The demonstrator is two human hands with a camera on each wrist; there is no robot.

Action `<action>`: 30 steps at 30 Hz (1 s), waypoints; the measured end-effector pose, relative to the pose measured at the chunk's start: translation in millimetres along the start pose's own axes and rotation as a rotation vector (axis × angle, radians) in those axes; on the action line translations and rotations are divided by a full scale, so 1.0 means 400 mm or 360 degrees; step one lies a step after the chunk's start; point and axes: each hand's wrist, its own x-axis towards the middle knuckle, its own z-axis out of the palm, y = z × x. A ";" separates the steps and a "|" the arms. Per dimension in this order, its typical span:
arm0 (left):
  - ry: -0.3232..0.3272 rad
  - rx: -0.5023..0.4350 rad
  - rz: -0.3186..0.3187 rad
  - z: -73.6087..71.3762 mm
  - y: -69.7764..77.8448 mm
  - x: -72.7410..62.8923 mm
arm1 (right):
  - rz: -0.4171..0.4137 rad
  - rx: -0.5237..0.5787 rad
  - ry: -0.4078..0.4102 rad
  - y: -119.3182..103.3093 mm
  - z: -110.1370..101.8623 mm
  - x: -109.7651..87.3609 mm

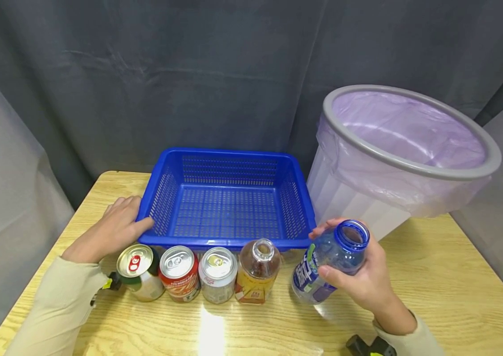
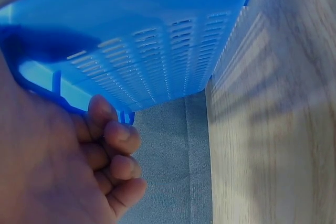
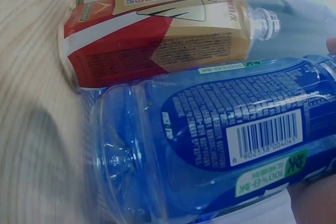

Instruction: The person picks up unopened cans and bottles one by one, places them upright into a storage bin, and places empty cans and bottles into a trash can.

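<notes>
My right hand (image 1: pixel 369 279) grips a blue plastic bottle (image 1: pixel 311 277), uncapped and tilted, its mouth towards the upper right. The bottle's barcode label (image 3: pixel 262 137) shows up close in the right wrist view. At the left rim of a blue plastic basket (image 1: pixel 229 243), my left hand (image 1: pixel 119 225) holds on with the thumb over the rim. Its curled fingers (image 2: pixel 122 135) appear outside the basket wall in the left wrist view. Nearest to the right hand's bottle stands an amber bottle with a yellow and red label (image 1: pixel 255 287), also uncapped.
Left of the amber bottle stand a silver can (image 1: pixel 218 282), a red can (image 1: pixel 180 282) and a green and white can (image 1: pixel 142 277), in a row before the basket. A tall bin (image 1: pixel 349 198) with a lilac liner and grey rim rises at the right. Dark curtain (image 1: pixel 229 74) hangs behind the wooden table (image 1: pixel 447 296).
</notes>
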 end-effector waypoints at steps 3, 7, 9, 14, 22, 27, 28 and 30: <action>0.0001 -0.0001 -0.0001 -0.001 -0.002 -0.001 | -0.0025 0.0005 0.0016 -0.003 -0.002 0.004; 0.0003 0.0016 -0.0007 0.000 -0.002 0.000 | -0.0034 0.0010 0.0028 -0.009 -0.007 0.006; 0.0002 0.0021 -0.0012 0.001 -0.002 0.001 | -0.0036 0.0013 0.0032 -0.011 -0.010 0.008; 0.0004 -0.0005 -0.0003 0.003 -0.003 0.001 | -0.0051 0.0003 0.0046 -0.019 -0.016 0.014; -0.0001 -0.0009 -0.0009 0.002 0.001 0.000 | -0.0088 -0.0048 0.0043 -0.037 -0.027 0.035; -0.0004 0.0006 -0.0018 0.001 0.002 0.000 | -0.0104 -0.0123 0.0011 -0.051 -0.031 0.052; -0.0005 0.0010 -0.0021 0.002 0.002 0.000 | -0.0107 -0.0133 0.0002 -0.055 -0.032 0.056; -0.0006 0.0017 -0.0026 0.002 0.002 0.000 | -0.0108 -0.0138 -0.0013 -0.063 -0.033 0.064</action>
